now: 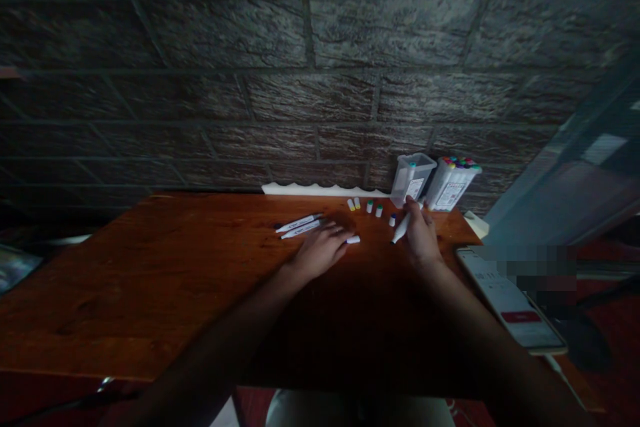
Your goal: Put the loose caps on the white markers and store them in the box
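Note:
In my right hand (421,233) is a white marker (401,227), its dark uncapped tip pointing down and left. My left hand (323,248) rests low over the table with a white marker cap (353,239) at its fingertips. Beside that hand, on the left, lie two white markers, an upper marker (299,223) and a lower marker (300,230). Behind the hands stand two yellow-marked caps (354,204), two green-marked caps (369,207) and a blue-marked cap (393,219).
At the back right, a clear plastic box (419,172) holding a teal-ended marker adjoins a box full of coloured markers (450,192). A phone (517,300) is at the right edge of the wooden table (150,287). A wavy white strip (320,191) lies along the brick wall (320,100).

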Action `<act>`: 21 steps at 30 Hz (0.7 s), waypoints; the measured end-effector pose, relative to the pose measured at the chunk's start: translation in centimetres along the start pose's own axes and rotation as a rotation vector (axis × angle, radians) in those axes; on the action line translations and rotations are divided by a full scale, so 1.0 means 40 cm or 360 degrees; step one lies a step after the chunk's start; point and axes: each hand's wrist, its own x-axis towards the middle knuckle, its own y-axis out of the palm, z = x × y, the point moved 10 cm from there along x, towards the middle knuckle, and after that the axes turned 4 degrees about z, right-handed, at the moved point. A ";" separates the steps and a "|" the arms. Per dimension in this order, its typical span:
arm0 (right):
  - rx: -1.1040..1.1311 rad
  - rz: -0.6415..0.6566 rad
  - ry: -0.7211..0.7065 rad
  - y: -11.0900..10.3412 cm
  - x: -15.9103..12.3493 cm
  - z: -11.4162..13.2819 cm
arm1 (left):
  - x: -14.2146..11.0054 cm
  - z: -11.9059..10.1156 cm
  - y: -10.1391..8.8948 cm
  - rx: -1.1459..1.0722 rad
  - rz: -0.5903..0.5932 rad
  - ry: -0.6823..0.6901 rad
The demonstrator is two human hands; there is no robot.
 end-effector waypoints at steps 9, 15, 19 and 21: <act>0.0192 0.0164 0.0096 0.038 -0.022 0.021 | -0.023 0.077 0.007 -0.1513 -0.0140 -0.0365; 0.0288 0.0547 0.0075 0.117 -0.063 0.037 | -0.026 0.089 0.001 -0.2600 -0.0266 -0.0526; 0.0359 0.0664 0.0006 0.137 -0.079 0.047 | -0.024 0.066 0.003 -0.2510 -0.0150 -0.0480; 0.0353 0.0713 -0.0042 0.141 -0.080 0.051 | -0.023 0.050 0.000 -0.2295 -0.0088 -0.0411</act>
